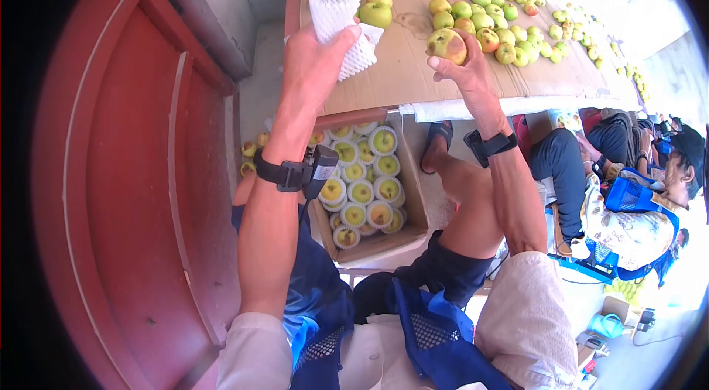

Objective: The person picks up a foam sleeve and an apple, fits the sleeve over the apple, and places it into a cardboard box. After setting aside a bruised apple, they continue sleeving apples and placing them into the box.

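Note:
My left hand (319, 57) is closed on a white foam net sleeve (336, 13), above the near left part of the cardboard-covered table (406, 83). Just behind it lie several green apples (377, 15). Held between the thumb and fingers of my right hand (473, 72) is a yellow-green apple (447, 46) with a brown patch, raised over the table. Beyond that hand spreads a large group of green and reddish apples (484, 21). Below the table edge, between my arms, an open cardboard box (415, 202) holds several apples in white foam nets.
A red door (125, 168) stands at the left. A few loose apples (248, 148) are left of the box. On the right sit other people, one in a blue mesh vest (628, 194). A light-blue object (607, 325) lies on the floor at the lower right.

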The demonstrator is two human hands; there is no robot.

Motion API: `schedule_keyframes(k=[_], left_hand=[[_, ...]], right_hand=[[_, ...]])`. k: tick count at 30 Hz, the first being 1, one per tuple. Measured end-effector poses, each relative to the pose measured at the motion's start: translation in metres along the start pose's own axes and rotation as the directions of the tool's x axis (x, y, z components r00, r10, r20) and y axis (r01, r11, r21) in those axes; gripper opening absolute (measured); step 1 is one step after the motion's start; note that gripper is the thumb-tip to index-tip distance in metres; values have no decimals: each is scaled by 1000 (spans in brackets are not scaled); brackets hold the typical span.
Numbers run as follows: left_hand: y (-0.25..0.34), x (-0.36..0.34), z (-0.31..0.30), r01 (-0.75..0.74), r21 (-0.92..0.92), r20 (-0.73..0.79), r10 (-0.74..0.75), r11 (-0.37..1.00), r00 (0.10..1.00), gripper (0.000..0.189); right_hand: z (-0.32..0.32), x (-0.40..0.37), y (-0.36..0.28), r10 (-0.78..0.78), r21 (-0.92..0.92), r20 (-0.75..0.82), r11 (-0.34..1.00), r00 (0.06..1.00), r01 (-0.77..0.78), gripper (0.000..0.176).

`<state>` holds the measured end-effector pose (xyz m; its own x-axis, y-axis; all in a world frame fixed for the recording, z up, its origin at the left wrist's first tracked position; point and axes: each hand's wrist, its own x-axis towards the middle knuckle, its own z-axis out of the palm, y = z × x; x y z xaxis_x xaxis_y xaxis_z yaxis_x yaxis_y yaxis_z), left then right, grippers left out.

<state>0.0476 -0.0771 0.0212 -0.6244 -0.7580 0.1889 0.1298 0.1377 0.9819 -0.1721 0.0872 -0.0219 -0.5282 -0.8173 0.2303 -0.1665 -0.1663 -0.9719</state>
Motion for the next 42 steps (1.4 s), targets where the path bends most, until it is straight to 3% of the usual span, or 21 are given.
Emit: schedule_keyframes(k=[2,3,5,6,8,9,14,18,24,26,42], left_hand=[[0,-1,1,9,-2,-7,-9,1000,1000,37],[0,-1,2,12,0,-6,-12,1000,1000,37],[-2,-1,2,-8,-4,-37,8,1000,999,35],[-3,-1,2,-4,-1,-37,4,1000,999,35],[-2,0,2,16,18,-6,-16,1000,1000,36],[-3,0,1,20,18,-5,-20,1000,1000,36],[-5,1,2,-9,83,-5,10,996,1000,35],[-6,1,3,-10,75,-11,11,997,1000,35],[-7,1,2,-17,35,-40,18,999,999,33],[-5,1,2,-5,13,-4,6,1000,1000,35],[-4,-2,3,9,-5,1,-9,1000,1000,38]], right_hand=[[0,-1,-4,25,-174,-11,984,1000,-26,79],[-1,-1,-3,28,-171,-12,985,1000,-30,79],[-5,0,3,171,-376,-26,911,985,-168,80],[-7,1,10,174,-373,-26,912,984,-171,80],[-8,2,24,-43,-704,-9,710,999,24,80],[-11,4,30,-39,-703,-10,711,999,21,80],[-1,5,33,24,-921,80,384,997,65,79],[7,5,40,35,-913,108,398,994,86,77],[7,7,53,-7,-824,197,540,980,170,77],[6,9,55,-14,-725,177,675,984,140,76],[1,10,62,70,-670,118,742,991,27,75]])
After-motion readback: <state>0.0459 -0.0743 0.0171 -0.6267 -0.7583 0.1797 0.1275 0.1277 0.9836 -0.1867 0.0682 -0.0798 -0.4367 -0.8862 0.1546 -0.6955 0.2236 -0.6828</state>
